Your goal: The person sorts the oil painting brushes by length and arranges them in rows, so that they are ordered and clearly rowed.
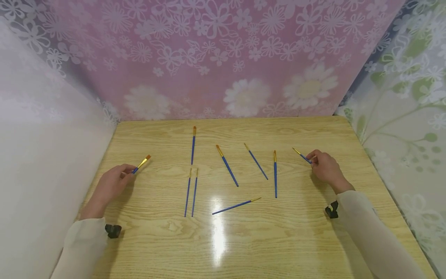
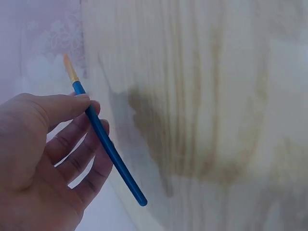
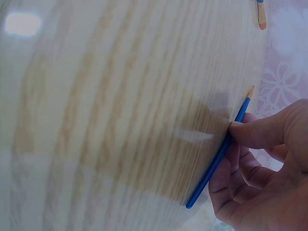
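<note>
At the left side of the table, my left hand (image 1: 113,184) pinches a flat paintbrush (image 1: 142,163) with orange bristles, a gold ferrule and a blue handle. In the left wrist view the thumb presses the blue handle (image 2: 113,151) against the fingers just below the ferrule. Over on the right, my right hand (image 1: 326,167) holds a thin, pointed paintbrush (image 1: 302,156) between thumb and fingers. Its blue handle (image 3: 211,166) runs down past the fingertips in the right wrist view. Both brushes have their bristles pointing away from the body, the two tilting inward toward the table's middle.
Several more blue-handled brushes lie between the hands: an upright flat one (image 1: 193,145), two thin parallel ones (image 1: 191,193), slanted ones (image 1: 228,166), and a nearly crosswise one (image 1: 237,206). The wooden table (image 1: 156,248) meets a flowered pink curtain (image 1: 209,69) behind.
</note>
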A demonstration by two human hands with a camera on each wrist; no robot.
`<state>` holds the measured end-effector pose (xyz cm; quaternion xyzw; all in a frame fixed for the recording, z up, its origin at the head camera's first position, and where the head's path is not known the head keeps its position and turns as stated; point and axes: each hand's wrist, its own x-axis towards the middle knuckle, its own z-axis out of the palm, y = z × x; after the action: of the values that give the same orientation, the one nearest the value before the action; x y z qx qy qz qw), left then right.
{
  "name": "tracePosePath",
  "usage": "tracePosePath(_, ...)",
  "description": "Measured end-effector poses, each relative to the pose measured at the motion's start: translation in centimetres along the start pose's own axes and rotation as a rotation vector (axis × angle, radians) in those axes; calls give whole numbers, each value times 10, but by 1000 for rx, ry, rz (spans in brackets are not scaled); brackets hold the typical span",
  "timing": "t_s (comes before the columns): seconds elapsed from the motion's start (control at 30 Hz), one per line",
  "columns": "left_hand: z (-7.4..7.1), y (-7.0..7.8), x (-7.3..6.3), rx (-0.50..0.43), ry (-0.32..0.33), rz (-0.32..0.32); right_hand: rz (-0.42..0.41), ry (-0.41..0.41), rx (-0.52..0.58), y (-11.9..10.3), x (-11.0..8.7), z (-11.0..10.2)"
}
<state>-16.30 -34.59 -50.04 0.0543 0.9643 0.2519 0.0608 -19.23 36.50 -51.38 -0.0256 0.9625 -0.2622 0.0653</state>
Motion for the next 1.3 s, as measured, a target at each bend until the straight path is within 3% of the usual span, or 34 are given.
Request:
tracePosePath(0.13, 1, 4, 5, -6, 0, 15, 3, 3, 3, 0, 0, 0)
tracePosePath(0.6, 5, 32, 20, 4, -3, 155, 3, -1, 5, -1, -1, 0)
tracePosePath(0.93, 9, 58, 31, -14, -45, 146, 9, 3, 3, 1, 0, 1)
tracePosePath(1.3, 29, 94, 57, -85, -64, 132, 6, 21, 2, 5, 1, 4)
